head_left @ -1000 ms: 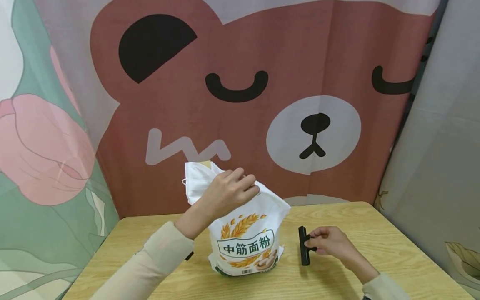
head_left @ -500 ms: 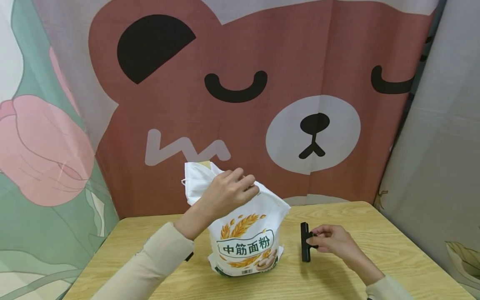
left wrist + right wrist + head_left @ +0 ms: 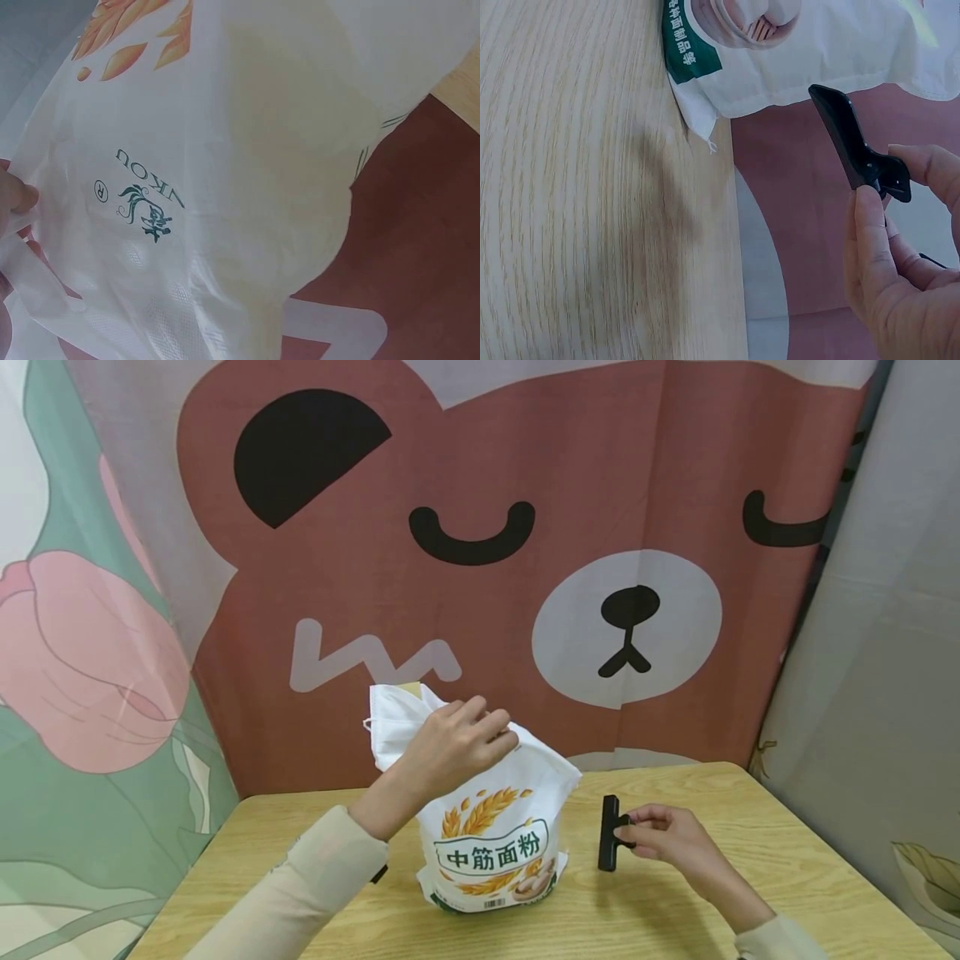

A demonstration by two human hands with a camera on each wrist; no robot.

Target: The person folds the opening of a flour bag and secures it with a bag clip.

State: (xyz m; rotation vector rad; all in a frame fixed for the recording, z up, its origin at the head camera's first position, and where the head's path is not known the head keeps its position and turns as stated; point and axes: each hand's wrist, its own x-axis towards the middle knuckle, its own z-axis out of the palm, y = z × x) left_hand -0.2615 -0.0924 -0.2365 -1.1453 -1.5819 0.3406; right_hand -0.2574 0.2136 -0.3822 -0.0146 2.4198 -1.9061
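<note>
A white flour bag with wheat-ear print stands upright on the table. My left hand grips its gathered top edge, and the bag's upper left corner sticks up beyond the wrist. In the left wrist view, fingertips pinch the white bag material at the left. To the right of the bag, my right hand pinches a black bag clip by its handle tabs, the long bar upright and apart from the bag. From the right wrist view, thumb and fingers hold the clip's tabs, its bar angled toward the bag.
The wooden table carries the bag, and a small dark object shows beside the left sleeve. Behind the table hangs a curtain with a bear print; other printed fabric closes in both sides.
My right hand has raised the black clip slightly, away from the table's front edge. The left hand and the flour bag stay in place.
</note>
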